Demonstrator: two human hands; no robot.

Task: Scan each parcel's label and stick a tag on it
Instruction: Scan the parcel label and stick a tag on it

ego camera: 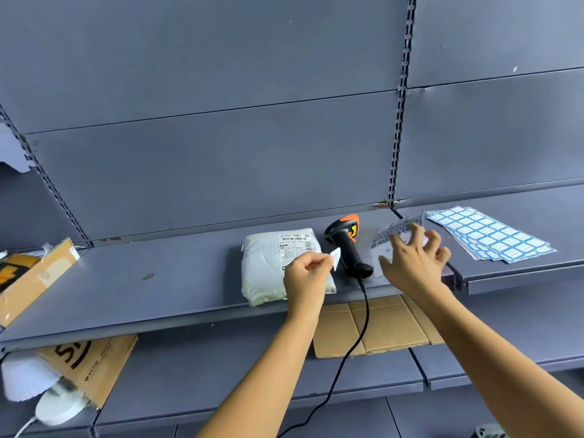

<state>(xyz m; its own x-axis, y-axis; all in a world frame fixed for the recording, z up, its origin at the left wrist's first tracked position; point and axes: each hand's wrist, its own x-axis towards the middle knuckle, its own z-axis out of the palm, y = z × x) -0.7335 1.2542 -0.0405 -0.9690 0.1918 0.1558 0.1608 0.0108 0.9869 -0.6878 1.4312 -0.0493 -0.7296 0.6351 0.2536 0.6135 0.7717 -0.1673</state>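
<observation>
A white bubble-wrap parcel with a printed barcode label lies on the grey shelf. My left hand hovers over the parcel's right edge and pinches a small white tag between thumb and fingertips. A black and orange barcode scanner lies right of the parcel, its cable hanging over the shelf front. My right hand is beyond the scanner with fingers spread, over a partly used sticker sheet; it holds nothing.
A fan of blue-and-white tag sheets lies on the right shelf section. Brown cardboard parcels sit at the far left. Flattened cardboard lies on the lower shelf, with a printed box and white items lower left.
</observation>
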